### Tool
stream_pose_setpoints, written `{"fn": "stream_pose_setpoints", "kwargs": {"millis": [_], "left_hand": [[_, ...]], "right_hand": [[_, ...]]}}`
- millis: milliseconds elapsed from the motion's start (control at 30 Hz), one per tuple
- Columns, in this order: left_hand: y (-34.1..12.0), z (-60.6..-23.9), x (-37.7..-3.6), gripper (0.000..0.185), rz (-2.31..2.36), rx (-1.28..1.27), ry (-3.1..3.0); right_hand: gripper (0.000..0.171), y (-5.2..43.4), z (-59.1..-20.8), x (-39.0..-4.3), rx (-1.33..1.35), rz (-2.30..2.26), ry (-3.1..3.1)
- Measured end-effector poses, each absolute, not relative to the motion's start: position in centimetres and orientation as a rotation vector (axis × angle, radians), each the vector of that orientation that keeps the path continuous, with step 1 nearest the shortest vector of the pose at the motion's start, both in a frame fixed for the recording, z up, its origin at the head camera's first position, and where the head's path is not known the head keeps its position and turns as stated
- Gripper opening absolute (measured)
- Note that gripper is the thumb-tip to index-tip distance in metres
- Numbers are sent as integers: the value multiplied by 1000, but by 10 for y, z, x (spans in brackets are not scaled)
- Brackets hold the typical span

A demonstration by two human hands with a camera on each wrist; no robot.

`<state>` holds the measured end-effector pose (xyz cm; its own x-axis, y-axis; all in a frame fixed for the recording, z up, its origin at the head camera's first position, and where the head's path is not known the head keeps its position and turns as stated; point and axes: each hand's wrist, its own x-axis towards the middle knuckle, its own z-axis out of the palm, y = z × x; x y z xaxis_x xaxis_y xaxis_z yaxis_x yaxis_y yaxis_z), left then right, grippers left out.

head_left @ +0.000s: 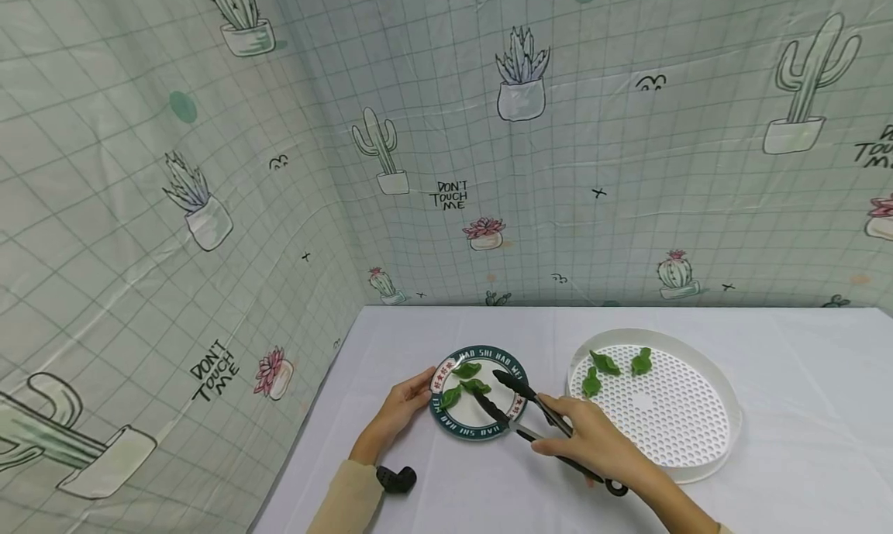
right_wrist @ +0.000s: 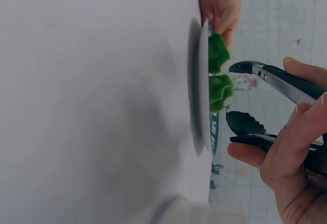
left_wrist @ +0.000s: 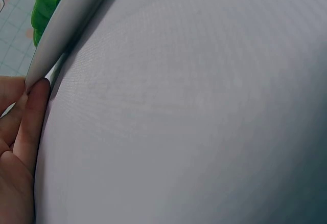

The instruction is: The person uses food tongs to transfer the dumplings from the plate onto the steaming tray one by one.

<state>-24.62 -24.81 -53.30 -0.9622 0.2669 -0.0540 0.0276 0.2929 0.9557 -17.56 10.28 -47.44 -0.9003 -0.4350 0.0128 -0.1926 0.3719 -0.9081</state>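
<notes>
My left hand [head_left: 401, 404] pinches the left edge of a round plate [head_left: 481, 433] with a dark green lettered rim; in the left wrist view, fingers [left_wrist: 34, 106] sit at the rim. Three green, ruffled, leaf-like pieces [head_left: 477, 386] lie on the plate. My right hand [head_left: 593, 439] grips black-and-silver tongs [head_left: 512, 383], their arms spread apart above the plate's right half. Nothing shows between the tong tips in the right wrist view, where they stand just above the green pieces [right_wrist: 219, 92]. One lower tip overlaps a green piece in the head view; contact cannot be told.
A round white perforated tray [head_left: 732, 425] stands right of the plate, with three similar green pieces [head_left: 605, 363] toward its far left. A small black object [head_left: 396, 480] is by the left wrist. Behind the white table [head_left: 460, 487] hangs a cactus-print cloth [head_left: 586, 232].
</notes>
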Motion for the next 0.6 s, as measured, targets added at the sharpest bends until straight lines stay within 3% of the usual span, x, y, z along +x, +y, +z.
{"fn": "stream_pose_setpoints", "kwargs": {"millis": [600], "left_hand": [[-250, -535, -246, 49, 1728, 326, 2353]], "right_hand": [[72, 84, -488, -192, -705, -1384, 2600]]}}
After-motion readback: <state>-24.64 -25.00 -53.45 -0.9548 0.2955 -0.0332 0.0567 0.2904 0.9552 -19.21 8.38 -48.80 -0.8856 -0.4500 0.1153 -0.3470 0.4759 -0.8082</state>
